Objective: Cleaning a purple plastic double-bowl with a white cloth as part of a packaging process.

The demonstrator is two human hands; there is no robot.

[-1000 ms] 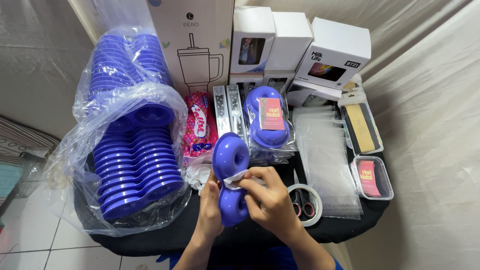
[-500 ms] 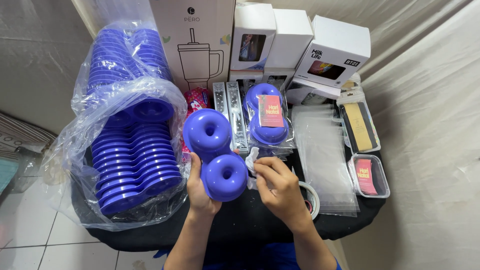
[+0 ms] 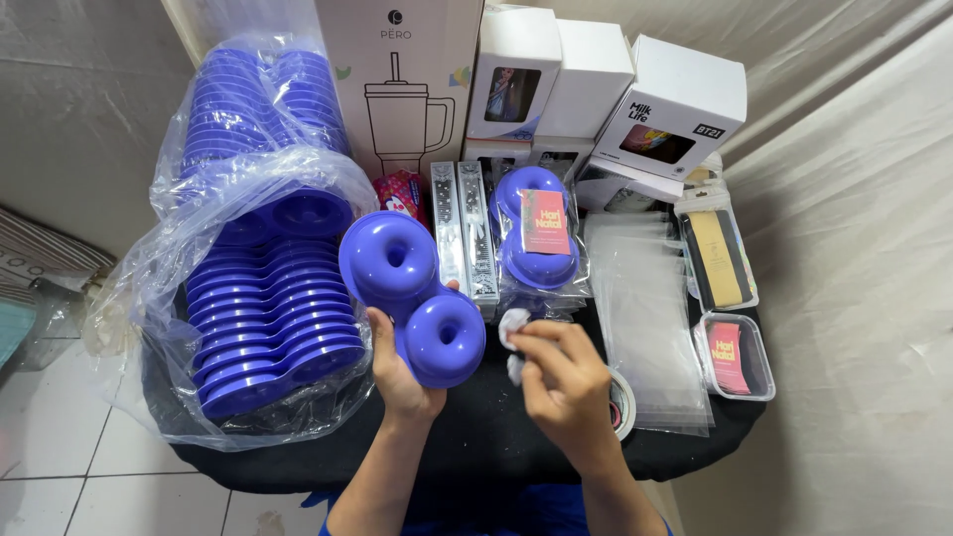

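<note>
My left hand [image 3: 402, 372] grips a blue plastic tray shaped like two joined rings [image 3: 412, 298], holding it up tilted above the black table [image 3: 476, 437]. My right hand [image 3: 561, 382] is just to its right, apart from the tray, pinching a small crumpled white piece [image 3: 513, 325] between the fingertips. A bagged blue double-ring tray with a red and yellow card [image 3: 539, 238] lies right behind my right hand.
A clear bag of several stacked blue trays [image 3: 263, 298] fills the left side. White boxes [image 3: 635, 99] and a tall carton [image 3: 402, 84] stand at the back. Clear plastic sleeves [image 3: 645, 318], a tape roll [image 3: 623, 402] and two small card containers [image 3: 730, 352] lie on the right.
My left hand has turned the blue tray so its ring faces show and shifted it slightly right. My right hand let go of the tray and drew back holding the white piece.
</note>
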